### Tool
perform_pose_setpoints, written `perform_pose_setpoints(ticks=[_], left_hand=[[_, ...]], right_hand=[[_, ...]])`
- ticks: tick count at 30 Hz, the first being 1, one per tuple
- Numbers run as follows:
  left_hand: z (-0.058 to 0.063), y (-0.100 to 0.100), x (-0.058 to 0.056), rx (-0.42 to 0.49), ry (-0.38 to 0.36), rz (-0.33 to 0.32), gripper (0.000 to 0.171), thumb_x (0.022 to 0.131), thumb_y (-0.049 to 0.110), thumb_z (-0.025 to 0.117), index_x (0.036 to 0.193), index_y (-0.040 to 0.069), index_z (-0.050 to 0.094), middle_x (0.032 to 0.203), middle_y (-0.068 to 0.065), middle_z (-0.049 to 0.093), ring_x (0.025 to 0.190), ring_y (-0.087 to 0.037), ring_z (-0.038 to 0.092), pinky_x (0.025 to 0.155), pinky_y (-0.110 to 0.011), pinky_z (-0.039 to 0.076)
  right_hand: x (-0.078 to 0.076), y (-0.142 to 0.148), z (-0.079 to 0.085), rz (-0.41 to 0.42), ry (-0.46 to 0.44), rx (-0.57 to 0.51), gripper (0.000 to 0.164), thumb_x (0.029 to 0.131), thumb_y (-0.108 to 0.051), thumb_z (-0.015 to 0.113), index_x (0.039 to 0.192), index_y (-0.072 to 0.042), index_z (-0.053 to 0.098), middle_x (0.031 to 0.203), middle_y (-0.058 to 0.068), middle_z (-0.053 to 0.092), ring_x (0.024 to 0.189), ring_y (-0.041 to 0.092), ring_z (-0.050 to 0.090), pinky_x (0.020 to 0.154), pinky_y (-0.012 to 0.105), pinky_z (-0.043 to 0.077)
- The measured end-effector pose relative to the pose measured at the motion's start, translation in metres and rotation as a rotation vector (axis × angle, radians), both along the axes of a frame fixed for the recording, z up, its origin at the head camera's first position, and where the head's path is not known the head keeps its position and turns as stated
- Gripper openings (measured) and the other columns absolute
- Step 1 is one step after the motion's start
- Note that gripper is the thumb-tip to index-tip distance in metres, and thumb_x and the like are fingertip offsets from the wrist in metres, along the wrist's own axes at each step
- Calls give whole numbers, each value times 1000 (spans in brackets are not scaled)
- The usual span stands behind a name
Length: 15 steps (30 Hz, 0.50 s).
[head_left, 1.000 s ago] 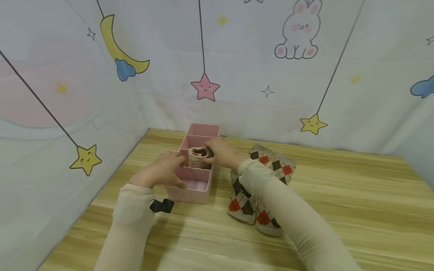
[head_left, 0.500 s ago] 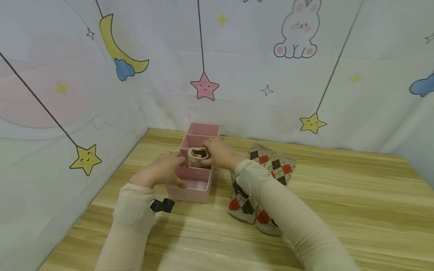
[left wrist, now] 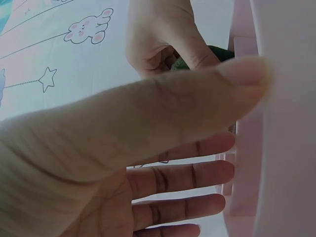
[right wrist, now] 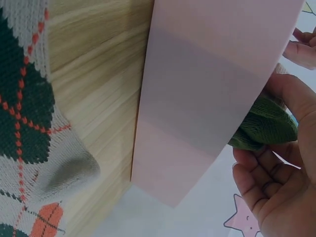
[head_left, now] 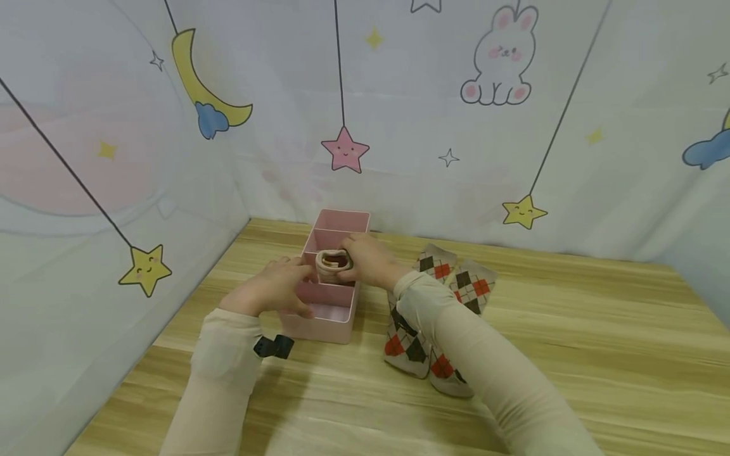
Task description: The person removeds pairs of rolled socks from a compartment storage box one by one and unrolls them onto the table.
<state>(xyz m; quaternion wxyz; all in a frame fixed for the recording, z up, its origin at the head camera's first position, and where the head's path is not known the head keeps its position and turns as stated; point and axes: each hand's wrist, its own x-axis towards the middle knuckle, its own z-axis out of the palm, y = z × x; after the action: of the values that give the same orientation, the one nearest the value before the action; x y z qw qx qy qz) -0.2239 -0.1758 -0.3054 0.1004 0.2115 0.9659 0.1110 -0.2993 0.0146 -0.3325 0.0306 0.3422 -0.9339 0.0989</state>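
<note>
One rolled cream-and-green knit bundle (head_left: 329,274) shows reddish-brown folds inside.

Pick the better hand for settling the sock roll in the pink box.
Right, likely: the right hand grips the sock roll, while the left hand sits by the pink box, fingers extended, not holding the roll.

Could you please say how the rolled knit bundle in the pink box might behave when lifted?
The rolled knit bundle would probably squash softly, since its green part shows ribbed fabric. It may unwind if held loosely, as coiled layers show on top. It seems unlikely to roll away while the pink box walls it in.
</note>
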Motion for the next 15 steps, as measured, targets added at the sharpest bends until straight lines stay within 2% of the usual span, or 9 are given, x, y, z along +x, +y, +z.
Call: perform_pose_setpoints(ticks=[15], left_hand=[[-1,-6,-2,7,-20,4,53,72,27,83,115,6,62,118,-11,59,111,-33,50,97,-53,38]], right_hand=[[6,1,9,-7,-42,-49,47,82,-34,74,117,-6,61,109,7,61,98,19,57,88,33,49]])
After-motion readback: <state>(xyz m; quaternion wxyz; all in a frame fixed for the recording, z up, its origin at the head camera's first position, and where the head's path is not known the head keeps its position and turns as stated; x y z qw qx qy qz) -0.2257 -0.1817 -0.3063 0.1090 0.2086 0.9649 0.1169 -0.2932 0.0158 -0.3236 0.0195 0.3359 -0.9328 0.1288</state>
